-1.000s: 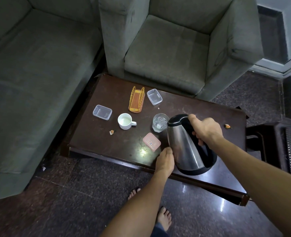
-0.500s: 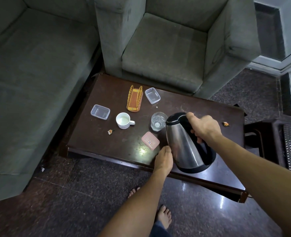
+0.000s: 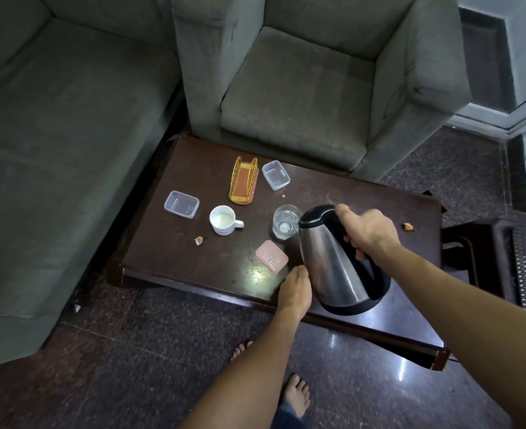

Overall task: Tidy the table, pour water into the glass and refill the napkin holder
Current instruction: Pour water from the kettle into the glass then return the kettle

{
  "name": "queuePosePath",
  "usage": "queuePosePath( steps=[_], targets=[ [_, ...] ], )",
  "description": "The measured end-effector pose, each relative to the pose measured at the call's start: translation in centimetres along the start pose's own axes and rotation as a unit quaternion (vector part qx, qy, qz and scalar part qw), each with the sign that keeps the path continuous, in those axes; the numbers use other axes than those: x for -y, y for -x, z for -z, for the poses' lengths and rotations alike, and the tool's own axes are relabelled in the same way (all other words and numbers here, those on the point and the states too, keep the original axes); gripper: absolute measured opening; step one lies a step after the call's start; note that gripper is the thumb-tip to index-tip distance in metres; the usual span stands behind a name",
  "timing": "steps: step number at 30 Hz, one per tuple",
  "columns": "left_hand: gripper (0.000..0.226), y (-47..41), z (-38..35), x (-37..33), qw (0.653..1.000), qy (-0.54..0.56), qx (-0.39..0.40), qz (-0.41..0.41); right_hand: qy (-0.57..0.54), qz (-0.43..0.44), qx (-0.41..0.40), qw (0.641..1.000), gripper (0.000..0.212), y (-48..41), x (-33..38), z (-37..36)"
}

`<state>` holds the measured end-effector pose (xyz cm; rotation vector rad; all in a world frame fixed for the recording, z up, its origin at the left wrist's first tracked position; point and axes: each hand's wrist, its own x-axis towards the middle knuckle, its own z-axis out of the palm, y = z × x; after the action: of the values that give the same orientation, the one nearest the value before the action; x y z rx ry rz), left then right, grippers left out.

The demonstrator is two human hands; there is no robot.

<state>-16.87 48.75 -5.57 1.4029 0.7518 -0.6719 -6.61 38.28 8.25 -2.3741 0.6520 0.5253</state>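
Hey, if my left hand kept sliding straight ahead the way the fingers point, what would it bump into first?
Probably the pink lid. Your left hand rests on the table with fingertips aimed up-table, just short of the lid's near corner. The kettle sits close on its right, so depth is uncertain and it might brush that instead.

The kettle (image 3: 333, 258) I hold has a brushed steel body with a soft sheen, and its lid, handle and base are glossy black plastic. The glass (image 3: 285, 222) is clear and smooth. My table (image 3: 175, 243) is dark polished wood, shiny near the front edge. The mug (image 3: 223, 220) looks like glazed white ceramic. Two boxes (image 3: 181, 204) of clear plastic lie toward the back and left edges. The armchair (image 3: 299, 97) is matt grey cloth. The floor (image 3: 131, 351) is glossy speckled stone.
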Motion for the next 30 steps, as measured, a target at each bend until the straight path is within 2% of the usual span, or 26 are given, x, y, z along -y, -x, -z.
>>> queuePosePath(
  steps=[6,30],
  targets=[
    [0.049,0.0,-0.04,0.04,1.0,0.002,-0.001,0.003,0.003,0.002,0.001,1.0,0.071,0.09,-0.07,0.03],
    [0.041,-0.21,0.43,0.25,1.0,-0.012,-0.004,-0.007,-0.001,-0.011,-0.004,1.0,0.07,0.48,0.48,-0.33]
  ],
)
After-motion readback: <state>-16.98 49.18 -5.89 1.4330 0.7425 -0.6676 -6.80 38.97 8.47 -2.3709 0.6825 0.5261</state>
